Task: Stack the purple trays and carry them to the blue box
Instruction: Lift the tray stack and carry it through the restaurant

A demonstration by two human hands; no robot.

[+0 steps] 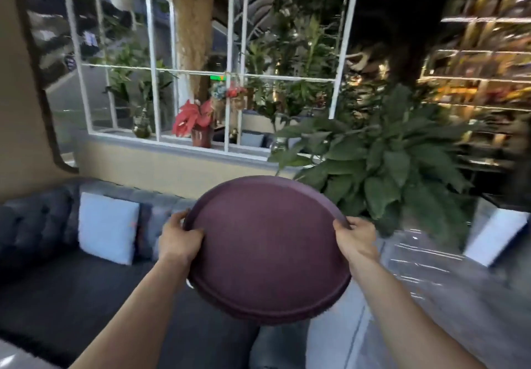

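With the round purple trays (267, 249) already stacked, I hold them in the air, my left hand (178, 241) and right hand (357, 239) closed on opposite rims, thumbs on top; the carry remains, and no blue box is in view.

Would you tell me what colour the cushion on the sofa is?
White, or a very pale blue-white; the cushion shows best in the head view.

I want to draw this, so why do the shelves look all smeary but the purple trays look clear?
Head view: the shelves on the right are motion-blurred and glary; the purple trays and both hands, left and right, are fairly sharp; window bars bend from the wide lens.
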